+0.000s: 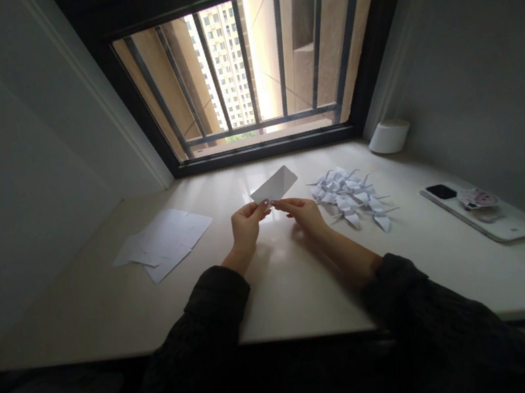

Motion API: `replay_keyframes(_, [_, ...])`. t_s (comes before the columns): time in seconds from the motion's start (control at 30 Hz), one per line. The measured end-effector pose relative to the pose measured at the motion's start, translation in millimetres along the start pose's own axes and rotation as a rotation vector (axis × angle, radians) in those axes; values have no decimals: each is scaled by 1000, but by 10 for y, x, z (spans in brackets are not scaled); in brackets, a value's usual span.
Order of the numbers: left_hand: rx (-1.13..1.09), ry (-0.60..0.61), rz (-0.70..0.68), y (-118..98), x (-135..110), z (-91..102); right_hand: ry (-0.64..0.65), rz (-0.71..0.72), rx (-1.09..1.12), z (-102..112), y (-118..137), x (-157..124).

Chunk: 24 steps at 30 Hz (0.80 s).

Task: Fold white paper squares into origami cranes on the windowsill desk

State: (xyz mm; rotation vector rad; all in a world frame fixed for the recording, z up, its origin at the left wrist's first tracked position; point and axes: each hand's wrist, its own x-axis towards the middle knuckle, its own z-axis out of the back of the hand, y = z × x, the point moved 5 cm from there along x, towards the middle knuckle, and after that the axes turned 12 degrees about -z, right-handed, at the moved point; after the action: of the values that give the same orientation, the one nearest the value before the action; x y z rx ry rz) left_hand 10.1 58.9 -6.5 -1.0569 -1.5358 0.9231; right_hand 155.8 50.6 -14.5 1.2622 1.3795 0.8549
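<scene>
A folded sheet of white paper (274, 184) is held up above the sill, its near edge pinched between my two hands. My left hand (248, 223) grips it with thumb and fingers pressed together. From the other side my right hand (303, 211) pinches the same edge, the fingertips of both hands almost meeting. A crease runs across the paper's right part. Just right of my right hand lies a pile of folded white paper cranes (346, 195). Off to the left of my left hand rests a loose stack of white paper sheets (168, 240).
These things lie on a pale, glossy window sill (291, 300). A white phone (483, 212) lies at the right, and a white cylindrical object (389, 136) stands in the back right corner. A barred window (264, 61) rises behind, with walls at both sides.
</scene>
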Motion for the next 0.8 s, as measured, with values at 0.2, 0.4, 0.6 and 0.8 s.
replay_keyframes(0.2, [-2,-30,-49,-17,-20,-3,-10,17,21,-19,3,-34])
replay_keyframes(0.4, [-10,3,-47,5,-22,-19,-41,-21,34,-32,-29,-37])
replay_keyframes(0.6, [-10,1,-3,29,-19,-21,-103,-12,82,153,37,105])
replay_keyframes(0.8, [1,-15,5,15,-8,-13,-176,34,134,367,122,210])
